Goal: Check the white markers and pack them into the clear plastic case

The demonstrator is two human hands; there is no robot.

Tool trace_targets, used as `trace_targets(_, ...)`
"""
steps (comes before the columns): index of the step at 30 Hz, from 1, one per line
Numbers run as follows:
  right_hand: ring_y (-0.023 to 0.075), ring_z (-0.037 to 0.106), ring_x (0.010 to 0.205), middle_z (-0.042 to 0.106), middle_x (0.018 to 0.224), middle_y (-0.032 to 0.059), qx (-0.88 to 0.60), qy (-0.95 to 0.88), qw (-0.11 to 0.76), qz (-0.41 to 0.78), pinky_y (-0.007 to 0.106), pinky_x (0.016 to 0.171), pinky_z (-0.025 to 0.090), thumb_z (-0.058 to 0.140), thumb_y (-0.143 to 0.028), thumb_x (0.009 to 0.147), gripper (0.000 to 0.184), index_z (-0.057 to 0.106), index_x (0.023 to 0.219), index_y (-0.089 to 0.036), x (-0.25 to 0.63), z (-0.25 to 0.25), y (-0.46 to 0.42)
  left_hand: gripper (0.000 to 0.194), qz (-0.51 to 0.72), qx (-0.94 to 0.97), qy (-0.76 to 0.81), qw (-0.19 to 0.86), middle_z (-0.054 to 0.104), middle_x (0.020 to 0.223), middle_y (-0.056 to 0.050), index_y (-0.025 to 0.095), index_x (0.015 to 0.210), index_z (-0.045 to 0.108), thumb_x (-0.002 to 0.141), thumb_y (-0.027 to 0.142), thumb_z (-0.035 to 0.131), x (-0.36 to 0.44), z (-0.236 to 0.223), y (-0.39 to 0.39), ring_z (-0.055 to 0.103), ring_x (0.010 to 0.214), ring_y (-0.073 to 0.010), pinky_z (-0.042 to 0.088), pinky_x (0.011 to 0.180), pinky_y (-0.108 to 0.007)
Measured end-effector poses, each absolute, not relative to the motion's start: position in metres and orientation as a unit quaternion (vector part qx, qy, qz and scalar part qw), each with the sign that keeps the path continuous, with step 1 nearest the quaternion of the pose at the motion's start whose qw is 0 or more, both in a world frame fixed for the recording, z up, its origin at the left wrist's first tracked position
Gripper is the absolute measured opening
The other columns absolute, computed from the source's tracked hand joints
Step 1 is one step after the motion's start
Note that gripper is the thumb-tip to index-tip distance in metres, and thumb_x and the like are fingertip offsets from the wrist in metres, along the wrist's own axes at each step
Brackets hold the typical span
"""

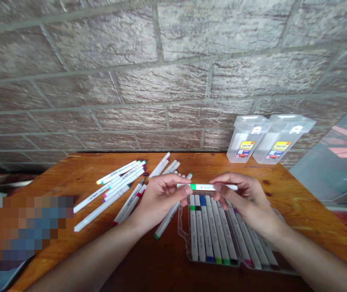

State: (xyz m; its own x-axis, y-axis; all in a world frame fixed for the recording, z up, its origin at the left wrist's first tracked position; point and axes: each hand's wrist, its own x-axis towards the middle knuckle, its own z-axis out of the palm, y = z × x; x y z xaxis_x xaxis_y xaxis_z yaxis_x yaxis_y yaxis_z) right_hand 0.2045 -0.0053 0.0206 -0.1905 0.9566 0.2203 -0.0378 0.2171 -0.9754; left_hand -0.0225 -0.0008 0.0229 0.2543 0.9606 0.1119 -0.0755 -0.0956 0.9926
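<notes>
The green-banded white marker (206, 187) is held crosswise between our two hands, just above the far end of an open case. We judge it light, stiff and smooth: its plastic barrel could slip or roll if handled loosely, so a fingertip pinch near each end suits it and leaves the printed middle in view. Our left hand (160, 199) is closed in a pinch around the green-banded end, while our right hand (246, 202) curls over the opposite end, its fingers gripping the white barrel.

Below them, the clear plastic case (183, 227) holds a row of white markers (211, 231) side by side, their coloured ends toward us, partly covered by our right hand. To the left on the wooden surface (283, 194), loose white markers (118, 182) lie fanned out and crossing one another. One green-ended marker (168, 219) runs from under our left hand toward the near left corner of the case, and is the loose item closest to our work. At the far right, two clear plastic boxes (247, 138) with yellow-and-red labels stand against the brick wall (131, 61).
</notes>
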Motion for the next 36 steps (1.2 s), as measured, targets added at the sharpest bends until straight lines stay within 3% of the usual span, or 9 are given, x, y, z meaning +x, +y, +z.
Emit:
trace_targets(5,0.0116,0.057,0.047,0.072,0.066,0.0035,-0.384,-0.606,0.492,0.493,0.023,0.045,0.046,0.080,-0.043,0.087,0.026,0.079,0.091,-0.018,0.203,0.022,-0.005,0.022,0.474,0.570,0.382,0.551,0.071,0.064,-0.002,0.012,0.082,0.078,0.084,0.034,0.084,-0.021,0.028,-0.002,0.063,0.056,-0.0117,0.051,0.059,-0.023)
trace_targets(13,0.0113,0.057,0.045,0.074,0.067,0.0045,-0.385,-0.604,0.484,0.502,0.023,0.043,0.048,0.083,-0.045,0.084,0.028,0.080,0.090,-0.017,0.201,0.020,-0.004,0.026,0.452,0.579,0.381,0.561,0.072,0.068,-0.003,0.012,0.091,0.081,0.080,0.034,0.087,-0.022,0.024,-0.001,0.061,0.057,-0.0113,0.048,0.056,-0.022)
trace_targets(20,0.0119,0.059,0.045,0.074,0.067,0.0029,-0.380,-0.645,0.475,0.462,0.022,0.042,0.049,0.082,-0.037,0.086,0.018,0.082,0.088,-0.019,0.201,0.016,-0.005,0.024,0.461,0.577,0.383,0.554,0.072,0.069,-0.002,0.012,0.088,0.079,0.078,0.032,0.089,-0.021,0.019,-0.001,0.063,0.056,-0.0107,0.050,0.054,-0.021)
trace_targets(27,0.0202,0.077,0.076,0.083,0.088,0.0036,-0.368,-0.715,0.438,0.403,0.028,0.070,0.060,0.078,-0.033,0.091,0.012,0.082,0.096,-0.023,0.200,0.010,-0.006,0.019,0.445,0.594,0.367,0.561,0.075,0.070,-0.002,0.014,0.090,0.080,0.082,0.030,0.085,-0.019,0.013,-0.004,0.066,0.059,-0.0115,0.053,0.058,-0.021)
trace_targets(36,0.0193,0.075,0.073,0.082,0.085,0.0028,-0.378,-0.749,0.411,0.357,0.028,0.069,0.056,0.079,-0.037,0.091,0.016,0.082,0.091,-0.021,0.201,0.005,-0.008,0.021,0.391,0.650,0.357,0.545,0.079,0.089,-0.007,0.016,0.107,0.082,0.092,0.029,0.075,-0.022,0.004,-0.007,0.069,0.071,-0.0157,0.056,0.068,-0.026)
